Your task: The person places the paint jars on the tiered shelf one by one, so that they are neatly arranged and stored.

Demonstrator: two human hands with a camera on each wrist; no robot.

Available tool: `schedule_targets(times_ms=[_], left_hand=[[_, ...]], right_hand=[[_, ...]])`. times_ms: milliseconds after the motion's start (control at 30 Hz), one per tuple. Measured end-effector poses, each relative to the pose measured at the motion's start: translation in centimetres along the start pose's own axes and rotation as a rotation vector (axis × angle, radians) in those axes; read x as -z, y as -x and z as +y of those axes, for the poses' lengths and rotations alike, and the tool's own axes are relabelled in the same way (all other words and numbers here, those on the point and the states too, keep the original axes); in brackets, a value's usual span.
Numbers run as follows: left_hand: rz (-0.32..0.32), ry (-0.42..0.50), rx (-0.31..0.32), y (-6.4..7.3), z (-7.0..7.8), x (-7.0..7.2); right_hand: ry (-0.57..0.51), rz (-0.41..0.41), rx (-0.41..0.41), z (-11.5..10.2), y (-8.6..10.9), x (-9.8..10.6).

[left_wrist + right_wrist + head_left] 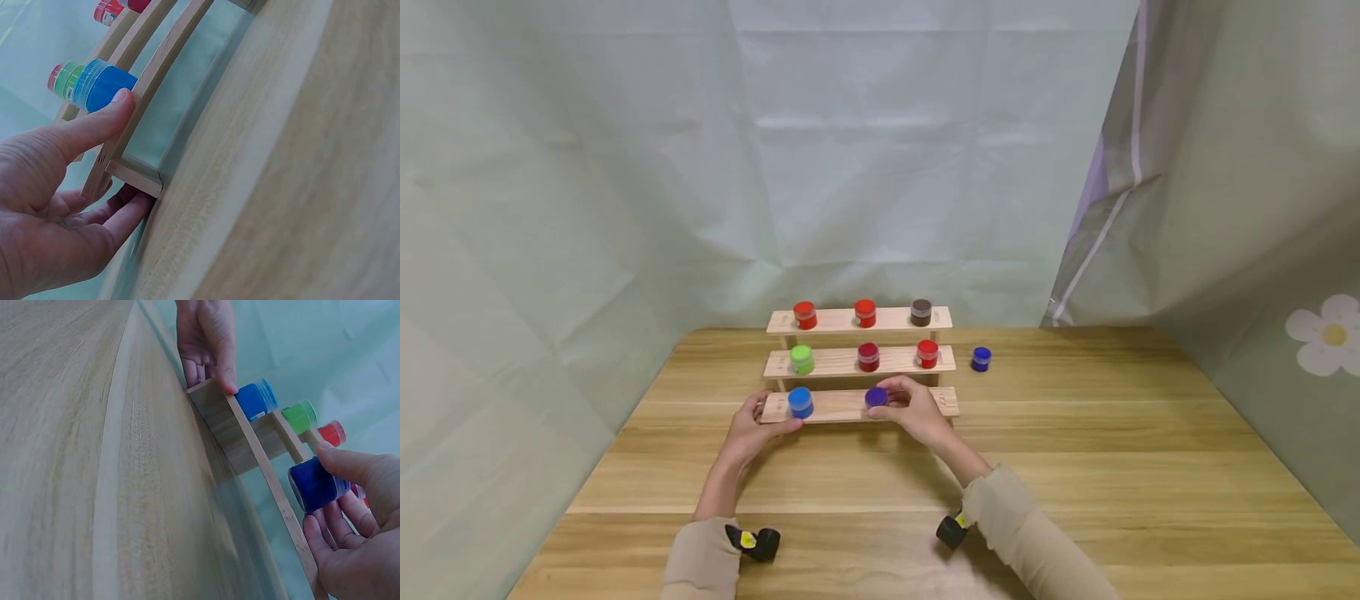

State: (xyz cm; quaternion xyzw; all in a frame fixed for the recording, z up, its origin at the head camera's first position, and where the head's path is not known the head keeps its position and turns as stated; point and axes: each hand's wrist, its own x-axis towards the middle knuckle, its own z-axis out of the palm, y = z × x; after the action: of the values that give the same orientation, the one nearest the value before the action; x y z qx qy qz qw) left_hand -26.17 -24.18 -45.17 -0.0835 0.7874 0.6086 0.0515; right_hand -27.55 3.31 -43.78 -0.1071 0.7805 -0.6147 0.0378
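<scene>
A three-tier wooden rack point(838, 407) carries small paint jars. My left hand point(748, 435) grips the left end of its lowest shelf, thumb on the front edge beside a light blue jar point(801, 403). In the left wrist view the fingers reach around the rack's end support point(136, 176). With thumb and fingers, my right hand point(916, 413) pinches a dark blue-violet jar point(312, 486) at the middle of the lowest shelf. Whether that jar's base touches the wood, I cannot tell. In the head view its lid point(876, 397) faces up.
Green point(802, 359), dark red point(868, 357) and red point(927, 353) jars stand on the middle shelf. Above are two red jars point(805, 315) and a dark brown one point(921, 312). Another blue jar point(981, 359) sits on the table right of the rack. A pale curtain point(880, 167) hangs behind.
</scene>
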Motion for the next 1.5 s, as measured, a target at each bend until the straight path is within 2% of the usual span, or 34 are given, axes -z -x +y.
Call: schedule_targets(times_ms=[367, 1000, 1267, 1500], left_hand=[[0.005, -0.002, 0.001, -0.07, -0.04, 0.01], [-0.007, -0.023, -0.002, 0.15, 0.06, 0.16], [-0.010, -0.032, -0.011, 0.15, 0.27, 0.09], [-0.010, -0.026, -0.010, -0.02, 0.14, 0.03]], right_hand=[[0.015, 0.011, -0.002, -0.04, -0.46, -0.36], [0.012, -0.038, -0.007, -0.51, -0.39, -0.57], [0.006, -0.048, 0.039, -0.61, -0.22, -0.48], [0.010, -0.038, 0.006, -0.22, -0.54, -0.66]])
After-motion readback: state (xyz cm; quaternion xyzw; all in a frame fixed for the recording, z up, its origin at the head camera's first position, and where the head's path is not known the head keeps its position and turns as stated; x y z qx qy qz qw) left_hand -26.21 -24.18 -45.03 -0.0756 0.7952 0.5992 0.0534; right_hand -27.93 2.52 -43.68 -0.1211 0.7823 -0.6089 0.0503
